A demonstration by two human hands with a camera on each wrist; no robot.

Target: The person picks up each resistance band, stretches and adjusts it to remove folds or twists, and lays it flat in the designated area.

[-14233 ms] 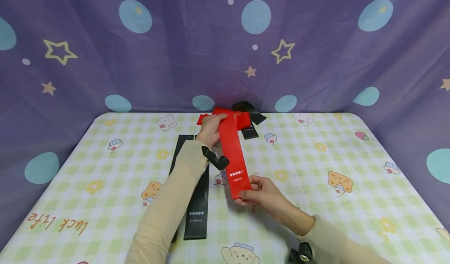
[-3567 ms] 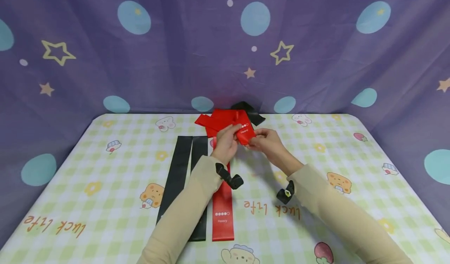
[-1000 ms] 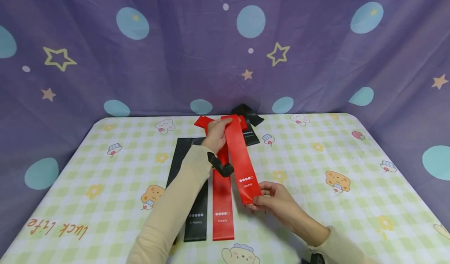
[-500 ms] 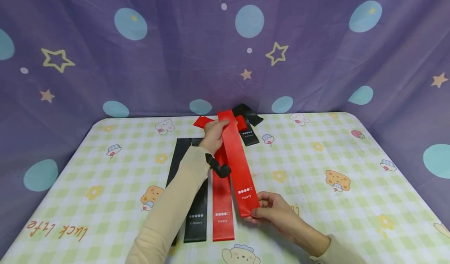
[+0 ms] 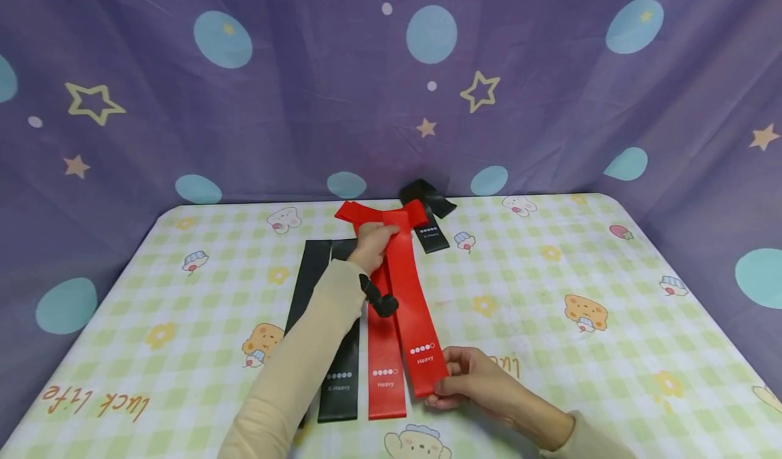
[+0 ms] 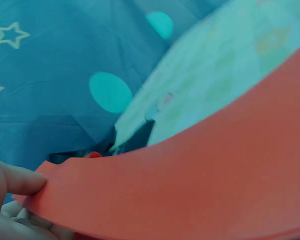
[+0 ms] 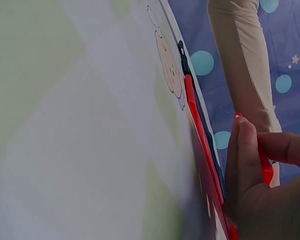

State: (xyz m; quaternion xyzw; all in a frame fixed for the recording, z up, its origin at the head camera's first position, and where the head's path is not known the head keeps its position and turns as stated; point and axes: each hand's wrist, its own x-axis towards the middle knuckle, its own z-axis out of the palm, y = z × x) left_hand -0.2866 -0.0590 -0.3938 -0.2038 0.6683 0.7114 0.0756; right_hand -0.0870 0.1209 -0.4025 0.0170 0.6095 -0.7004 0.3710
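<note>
A red resistance band [image 5: 415, 303] printed "Heavy" is stretched between the two hands, slanting over the table. My left hand [image 5: 371, 245] pinches its far end; in the left wrist view, thumb and fingers [image 6: 25, 181] nip the band's edge. My right hand [image 5: 479, 381] pinches the near end beside the label, thumb on top. Just left of it, another red "Heavy" band [image 5: 386, 364] lies flat, partly covered by the held one and the left arm. Farther left lie two black bands, a labelled "X-Heavy" one [image 5: 339, 371] and an outer one [image 5: 313, 262], both partly under the left sleeve.
Behind the left hand, more red band material [image 5: 351, 210] lies in a heap. A loosely folded black band [image 5: 432, 233] sits at the table's back edge, against the purple curtain [image 5: 305, 106]. A checked, printed cloth [image 5: 550, 276] covers the table.
Over the last second the held red band has come down and toward the near edge, its near end lowering with the right hand. Earlier it was bunched at the back; two black bands and one red were laid out.
</note>
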